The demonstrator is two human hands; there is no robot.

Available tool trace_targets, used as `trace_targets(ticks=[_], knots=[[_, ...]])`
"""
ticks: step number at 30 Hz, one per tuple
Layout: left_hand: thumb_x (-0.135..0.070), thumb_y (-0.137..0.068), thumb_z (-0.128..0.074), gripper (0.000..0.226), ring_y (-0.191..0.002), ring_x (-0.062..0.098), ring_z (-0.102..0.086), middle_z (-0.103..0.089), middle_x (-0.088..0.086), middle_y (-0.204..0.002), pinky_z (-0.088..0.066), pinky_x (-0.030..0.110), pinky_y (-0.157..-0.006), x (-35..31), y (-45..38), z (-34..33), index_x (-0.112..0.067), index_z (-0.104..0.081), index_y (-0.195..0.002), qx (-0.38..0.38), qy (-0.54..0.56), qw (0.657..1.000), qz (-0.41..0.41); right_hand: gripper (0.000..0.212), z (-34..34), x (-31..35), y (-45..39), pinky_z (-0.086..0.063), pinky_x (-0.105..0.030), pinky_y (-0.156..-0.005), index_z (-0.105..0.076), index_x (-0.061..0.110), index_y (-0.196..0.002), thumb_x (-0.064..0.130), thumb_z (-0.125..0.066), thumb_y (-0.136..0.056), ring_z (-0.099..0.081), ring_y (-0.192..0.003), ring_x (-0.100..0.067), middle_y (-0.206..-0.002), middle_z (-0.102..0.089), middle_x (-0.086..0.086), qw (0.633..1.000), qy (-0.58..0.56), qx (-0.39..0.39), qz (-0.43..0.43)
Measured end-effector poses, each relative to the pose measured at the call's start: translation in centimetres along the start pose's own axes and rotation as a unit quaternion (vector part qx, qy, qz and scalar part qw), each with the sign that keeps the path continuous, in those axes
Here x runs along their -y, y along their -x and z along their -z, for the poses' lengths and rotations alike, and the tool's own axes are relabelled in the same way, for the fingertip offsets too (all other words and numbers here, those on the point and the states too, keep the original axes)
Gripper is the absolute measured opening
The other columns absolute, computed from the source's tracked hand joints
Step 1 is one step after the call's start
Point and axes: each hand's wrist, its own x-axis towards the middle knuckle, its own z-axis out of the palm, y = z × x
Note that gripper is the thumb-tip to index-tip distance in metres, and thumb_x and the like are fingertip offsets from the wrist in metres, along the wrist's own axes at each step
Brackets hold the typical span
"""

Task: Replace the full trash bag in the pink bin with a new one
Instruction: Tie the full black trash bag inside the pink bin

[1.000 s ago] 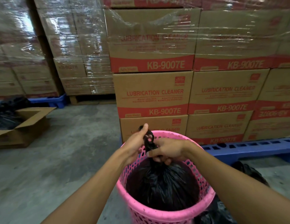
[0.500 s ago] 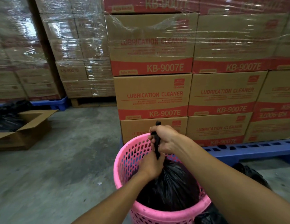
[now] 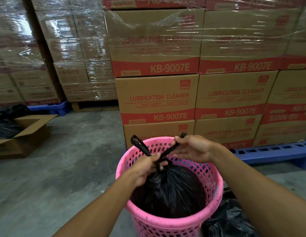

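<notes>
A pink perforated bin (image 3: pixel 212 183) stands on the concrete floor right below me. Inside it sits a full black trash bag (image 3: pixel 167 190), its mouth gathered into a neck with two twisted ends sticking up. My left hand (image 3: pixel 145 165) pinches the neck at the knot, with one looped end rising to its upper left. My right hand (image 3: pixel 191 148) holds the other end between thumb and fingers, pulled up and to the right over the bin's far rim.
Stacked cardboard boxes (image 3: pixel 157 98) on a blue pallet (image 3: pixel 271 152) stand directly behind the bin. An open cardboard box (image 3: pixel 27 134) with black bags lies on the floor at left. Another black bag (image 3: pixel 229 219) lies at the bin's right side.
My right hand let go of the upright neck and now pulls one end out to the right. The two bag ends have separated into a V above my left hand.
</notes>
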Motion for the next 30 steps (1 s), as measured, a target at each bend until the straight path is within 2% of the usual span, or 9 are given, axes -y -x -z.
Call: trace_targets(ticks=[5, 8, 11, 14, 17, 22, 26, 28, 30], knots=[[-0.001, -0.085, -0.061, 0.022, -0.067, 0.012, -0.058, -0.072, 0.004, -0.085, -0.044, 0.023, -0.070, -0.4, 0.1, -0.1, -0.016, -0.074, -0.093, -0.014, -0.078, 0.997, 0.011, 0.015, 0.5, -1.4, 0.8, -0.057, -0.035, -0.090, -0.066, 0.006, -0.092, 0.015, -0.055, -0.097, -0.071, -0.097, -0.027, -0.101, -0.072, -0.016, 0.988, 0.129, 0.069, -0.040], [0.006, -0.074, -0.066, 0.028, -0.069, 0.019, -0.059, -0.066, 0.007, -0.082, -0.052, 0.035, -0.075, -0.2, -0.4, -0.5, -0.013, -0.066, -0.095, -0.077, -0.206, 0.973, -0.076, 0.010, 1.0, -2.1, 0.4, -0.055, -0.035, -0.087, -0.064, 0.010, -0.088, 0.006, -0.058, -0.095, -0.071, -0.091, -0.024, -0.092, -0.074, -0.009, 0.984, 0.173, 0.035, -0.028], [-0.006, -0.071, -0.062, 0.040, -0.085, 0.024, -0.060, -0.064, -0.003, -0.089, -0.045, 0.046, -0.088, -0.1, 0.1, -1.6, -0.027, -0.049, -0.102, -0.129, -0.451, 0.869, -0.158, 0.017, 0.8, -2.3, 0.2, -0.055, -0.030, -0.078, -0.061, 0.012, -0.087, -0.003, -0.054, -0.094, -0.071, -0.082, -0.021, -0.090, -0.072, -0.008, 0.978, 0.206, 0.027, -0.024], [-0.010, -0.073, -0.057, 0.040, -0.096, 0.029, -0.060, -0.065, -0.002, -0.096, -0.031, 0.046, -0.088, 0.0, 1.5, -2.6, -0.030, -0.037, -0.102, -0.176, -0.596, 0.750, -0.225, 0.025, 0.5, -2.7, -0.3, -0.055, -0.035, -0.086, -0.060, 0.011, -0.088, -0.009, -0.047, -0.093, -0.068, -0.078, -0.021, -0.091, -0.067, -0.010, 0.969, 0.243, 0.027, -0.034], [-0.006, -0.076, -0.054, 0.049, -0.104, 0.033, -0.060, -0.064, 0.004, -0.113, -0.034, 0.046, -0.091, -0.1, 1.6, -2.2, -0.021, -0.039, -0.120, -0.207, -0.641, 0.698, -0.242, 0.024, 0.0, -3.0, -0.7, -0.057, -0.038, -0.088, -0.061, 0.010, -0.086, -0.012, -0.052, -0.090, -0.066, -0.081, -0.022, -0.088, -0.064, -0.008, 0.964, 0.258, 0.039, -0.048], [-0.006, -0.085, -0.052, 0.035, -0.100, 0.036, -0.061, -0.061, 0.014, -0.114, -0.049, 0.046, -0.080, 0.2, 0.7, -1.0, -0.009, -0.046, -0.119, -0.237, -0.619, 0.723, -0.192, 0.031, -1.6, -2.8, -0.9, -0.050, -0.025, -0.062, -0.056, 0.017, -0.083, -0.007, -0.039, -0.091, -0.059, -0.071, -0.015, -0.084, -0.060, -0.004, 0.943, 0.332, -0.017, -0.003], [-0.016, -0.086, -0.056, 0.024, -0.095, 0.035, -0.065, -0.068, 0.012, -0.103, -0.051, 0.042, -0.077, 0.4, 0.5, -1.1, -0.010, -0.055, -0.110, -0.236, -0.601, 0.747, -0.160, 0.022, -2.6, -3.0, -2.0, -0.053, -0.038, -0.070, -0.063, 0.019, -0.083, 0.003, -0.050, -0.091, -0.059, -0.076, -0.020, -0.084, -0.065, -0.006, 0.930, 0.349, -0.070, 0.092], [-0.014, -0.079, -0.058, 0.022, -0.086, 0.032, -0.067, -0.071, 0.011, -0.093, -0.055, 0.041, -0.073, 0.3, 0.0, -1.1, -0.012, -0.062, -0.100, -0.245, -0.494, 0.824, -0.130, 0.016, -3.1, -3.0, -2.2, -0.052, -0.034, -0.067, -0.063, 0.017, -0.088, 0.006, -0.053, -0.093, -0.060, -0.074, -0.019, -0.083, -0.066, -0.006, 0.935, 0.335, -0.059, 0.101], [-0.007, -0.070, -0.065, 0.020, -0.082, 0.031, -0.069, -0.073, 0.012, -0.084, -0.059, 0.043, -0.076, -0.2, -0.6, -0.8, -0.010, -0.069, -0.090, -0.252, -0.292, 0.919, -0.087, 0.015, -3.2, -3.0, -2.4, -0.047, -0.023, -0.059, -0.059, 0.017, -0.091, 0.007, -0.049, -0.096, -0.058, -0.069, -0.014, -0.082, -0.064, -0.003, 0.944, 0.312, -0.053, 0.088]])
